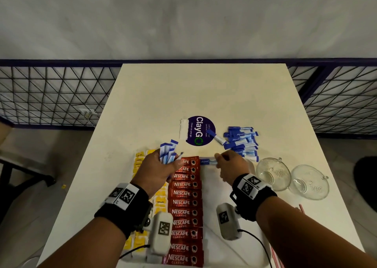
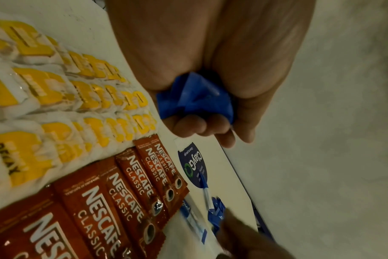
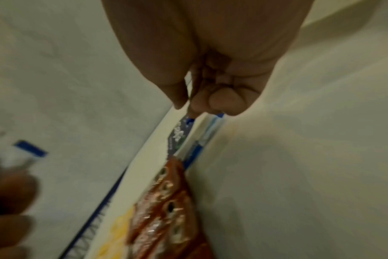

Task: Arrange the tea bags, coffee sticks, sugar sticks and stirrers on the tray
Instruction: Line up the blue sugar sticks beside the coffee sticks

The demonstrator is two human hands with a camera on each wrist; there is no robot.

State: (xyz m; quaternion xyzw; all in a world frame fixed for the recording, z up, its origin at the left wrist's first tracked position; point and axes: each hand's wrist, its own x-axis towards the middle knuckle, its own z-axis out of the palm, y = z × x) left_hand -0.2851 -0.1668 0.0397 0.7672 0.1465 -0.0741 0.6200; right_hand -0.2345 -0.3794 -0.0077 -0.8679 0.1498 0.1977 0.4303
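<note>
My left hand (image 1: 163, 165) grips a bunch of blue-and-white sugar sticks (image 1: 168, 151); their blue ends (image 2: 195, 95) poke from my fist in the left wrist view. My right hand (image 1: 228, 163) pinches one sugar stick (image 1: 207, 162) and holds it flat at the far end of the white tray (image 1: 214, 194), beside the top of the coffee column. Red Nescafe coffee sticks (image 1: 184, 202) lie in a column down the tray. Yellow tea bags (image 1: 160, 201) lie in rows to their left. A loose pile of sugar sticks (image 1: 242, 141) sits on the table beyond my right hand.
Two glass cups (image 1: 272, 173) (image 1: 309, 183) stand at the right of the tray. Red-striped stirrers (image 1: 302, 208) lie at the table's right edge. A round blue ClayGo sticker (image 1: 201, 131) marks the table's middle, with one sugar stick (image 1: 216, 137) across it. A metal grid fence (image 1: 51, 96) runs behind.
</note>
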